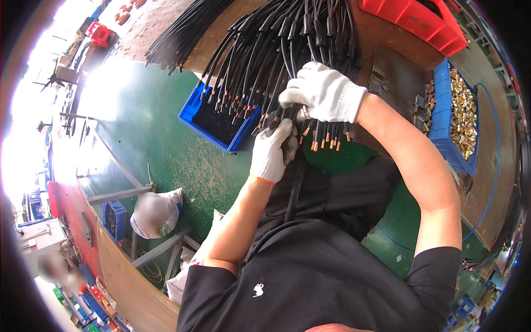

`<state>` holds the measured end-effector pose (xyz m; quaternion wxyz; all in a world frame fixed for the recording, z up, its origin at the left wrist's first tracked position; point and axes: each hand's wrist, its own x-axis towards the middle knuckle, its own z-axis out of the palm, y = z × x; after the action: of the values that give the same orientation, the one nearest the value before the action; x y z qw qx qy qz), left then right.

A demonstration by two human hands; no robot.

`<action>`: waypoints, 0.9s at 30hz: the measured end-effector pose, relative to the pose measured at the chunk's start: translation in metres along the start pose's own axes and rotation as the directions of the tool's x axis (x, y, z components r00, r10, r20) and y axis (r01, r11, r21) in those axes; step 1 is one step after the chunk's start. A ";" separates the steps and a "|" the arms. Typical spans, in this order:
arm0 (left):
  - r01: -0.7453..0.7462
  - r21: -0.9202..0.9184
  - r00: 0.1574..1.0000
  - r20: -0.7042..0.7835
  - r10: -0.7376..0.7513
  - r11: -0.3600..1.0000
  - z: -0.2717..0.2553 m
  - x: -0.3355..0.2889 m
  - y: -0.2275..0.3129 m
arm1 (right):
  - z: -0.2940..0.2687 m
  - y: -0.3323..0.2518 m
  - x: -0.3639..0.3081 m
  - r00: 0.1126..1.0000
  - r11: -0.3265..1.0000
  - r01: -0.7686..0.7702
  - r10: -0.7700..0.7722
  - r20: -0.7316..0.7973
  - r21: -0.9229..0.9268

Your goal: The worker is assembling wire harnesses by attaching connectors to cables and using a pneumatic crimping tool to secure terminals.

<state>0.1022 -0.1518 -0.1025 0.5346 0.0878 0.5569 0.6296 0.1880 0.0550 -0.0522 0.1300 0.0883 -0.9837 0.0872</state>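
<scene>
A thick bundle of black cables [287,41] hangs over the workbench edge towards me, many with bare copper ends. My right hand [326,93], in a white knit glove, is closed around several cables near their ends. Just below and to its left, my left hand [272,149], gloved alike, has its fingers curled on the cable ends. The fingertips of both hands are partly hidden among the cables. Copper tips [326,144] stick out below the right hand. Under the bundle's left side stands a blue bin [213,141] with small black pieces inside.
On the bench at right, a blue bin [441,105] holds many brass-coloured fittings. A red bin [406,19] stands at the far right. More black cables [185,36] lie at the far left. White sacks [171,205] and metal supports [119,195] are at lower left.
</scene>
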 end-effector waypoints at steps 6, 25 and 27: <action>-0.008 0.058 1.000 0.004 0.008 0.998 -0.004 0.000 0.000 | -0.003 0.000 0.000 0.999 0.998 0.044 -0.044 0.005 -0.053; -0.005 -0.073 1.000 -0.004 0.005 0.997 -0.009 -0.011 -0.031 | -0.001 -0.002 0.001 0.997 0.995 0.031 -0.025 0.072 -0.092; -0.025 -0.061 1.000 -0.016 0.024 0.998 -0.013 -0.011 -0.031 | -0.001 -0.003 0.003 0.997 0.993 0.036 -0.028 0.073 -0.115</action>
<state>0.1158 -0.1740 -0.1264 0.5252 0.0735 0.5402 0.6534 0.1859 0.0514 -0.0500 0.1010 0.0993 -0.9896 0.0243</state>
